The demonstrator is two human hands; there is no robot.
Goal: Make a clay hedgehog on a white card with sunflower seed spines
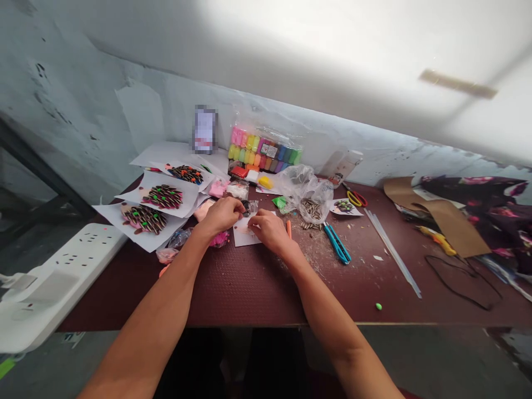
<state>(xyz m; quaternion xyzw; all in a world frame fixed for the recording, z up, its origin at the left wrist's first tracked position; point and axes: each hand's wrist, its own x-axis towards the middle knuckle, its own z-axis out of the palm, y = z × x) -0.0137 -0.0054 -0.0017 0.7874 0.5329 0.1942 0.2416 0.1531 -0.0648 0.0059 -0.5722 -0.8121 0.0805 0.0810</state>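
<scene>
My left hand (pixel 223 214) is closed, its fingertips together beside a small clear bag (pixel 250 208) with dark stuff in it. What those fingers hold, if anything, I cannot make out. My right hand (pixel 269 228) is closed in a pinch over a white paper card (pixel 245 238); whatever lies in the pinch is too small to tell. A small brownish spot shows on the card between the hands. Packs of pink clay (pixel 218 188) and white clay (pixel 238 190) lie just beyond my left hand. An orange stick-like thing (pixel 288 229) lies beside my right hand.
Paper sheets with seed hedgehogs (pixel 162 197) lie left, near a white power strip (pixel 78 266). Behind stand a phone (pixel 205 130) and coloured clay packs (pixel 266 152). Rightward are a bag of seeds (pixel 311 208), teal pliers (pixel 337 244), scissors (pixel 356 198), glue sticks (pixel 393 252) and a glue gun (pixel 438 239).
</scene>
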